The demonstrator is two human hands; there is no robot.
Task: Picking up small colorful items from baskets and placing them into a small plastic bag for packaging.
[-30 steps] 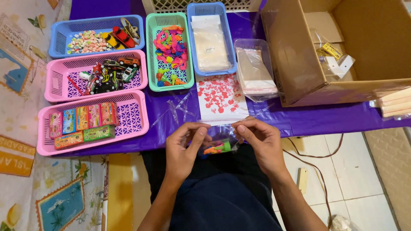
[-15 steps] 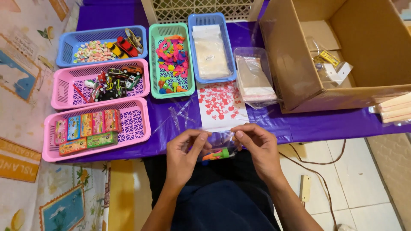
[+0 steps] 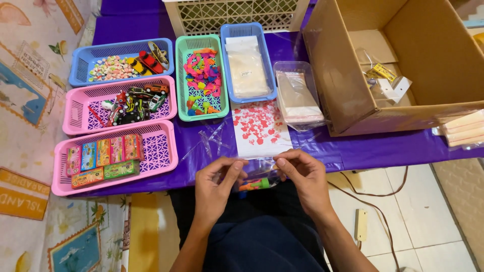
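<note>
A small clear plastic bag [image 3: 259, 174] holding a few bright small toys, orange and green among them, is held over the lap, just in front of the near edge of the purple-covered table [image 3: 383, 146]. The bag is judged light, thin, limp and somewhat slippery; it is best taken by its upper edge, where the film can be pinched flat without crushing the contents. That upper edge is pinched at its left corner by the left hand [image 3: 217, 184] and at its right corner by the right hand [image 3: 302, 176], thumb and forefinger closed on the film in each case, the other fingers loosely curled; the bag hangs between the two hands, its contents sagging below the fingertips. Directly beyond, on the table, lie a card printed with red shapes [image 3: 261, 128] and some loose clear bags [image 3: 212, 141]. Further out stand a pink basket of small coloured boxes [image 3: 156, 151], a pink basket of toy cars [image 3: 83, 108], a blue basket of small sweets or beads [image 3: 85, 58], a green basket of bright plastic pieces [image 3: 182, 75], a blue basket of white packets [image 3: 229, 60], a clear tub of bags [image 3: 297, 95] and an open cardboard box [image 3: 343, 75].
</note>
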